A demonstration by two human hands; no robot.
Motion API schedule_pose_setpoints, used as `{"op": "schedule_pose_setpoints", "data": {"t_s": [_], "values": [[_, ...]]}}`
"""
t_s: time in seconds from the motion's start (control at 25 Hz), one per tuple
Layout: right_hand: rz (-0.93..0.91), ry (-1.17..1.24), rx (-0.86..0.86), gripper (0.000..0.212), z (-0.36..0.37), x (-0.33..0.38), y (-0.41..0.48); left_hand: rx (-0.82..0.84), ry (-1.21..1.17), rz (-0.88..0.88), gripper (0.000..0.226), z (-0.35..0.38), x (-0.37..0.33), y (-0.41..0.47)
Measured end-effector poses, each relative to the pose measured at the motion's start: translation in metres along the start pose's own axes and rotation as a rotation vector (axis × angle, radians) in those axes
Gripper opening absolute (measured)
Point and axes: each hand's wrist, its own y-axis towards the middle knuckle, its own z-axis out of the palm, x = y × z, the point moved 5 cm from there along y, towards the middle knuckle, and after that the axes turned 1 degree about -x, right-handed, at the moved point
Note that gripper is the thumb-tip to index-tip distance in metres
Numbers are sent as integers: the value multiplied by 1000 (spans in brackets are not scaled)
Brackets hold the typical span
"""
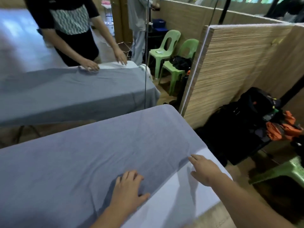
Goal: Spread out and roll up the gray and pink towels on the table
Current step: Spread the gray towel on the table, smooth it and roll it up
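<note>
Your left hand lay flat on the gray towel, fingers released and spread, palm pressing the cloth near its front edge. Your right hand reached toward the towel's near right corner, fingers loose and extended, gripping nothing, their tips at the hem. That towel was spread wide over the white desk, covering most of it. A mirror ahead reflected you, and green plastic chairs stood beyond.

left hand flat, fingers spread | right hand flat, reaching
</note>
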Motion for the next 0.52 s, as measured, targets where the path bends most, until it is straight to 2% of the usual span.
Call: {"op": "schedule_pose_setpoints", "data": {"t_s": [0.12,0.24,0.36,0.52], "values": [[5,-15,0,62,5,-49,37,26,24,-13,30,22,-25,15],[-34,-28,-33,57,8,-78,66,9,-26,-70,26,38,-34,18],[-144,-67,-120,38,9,-91,90,-26,-14,-158,24,38,-40,15],[-412,-131,-218,31,1,-105,108,-99,36,-267,13,35,-58,9]]}}
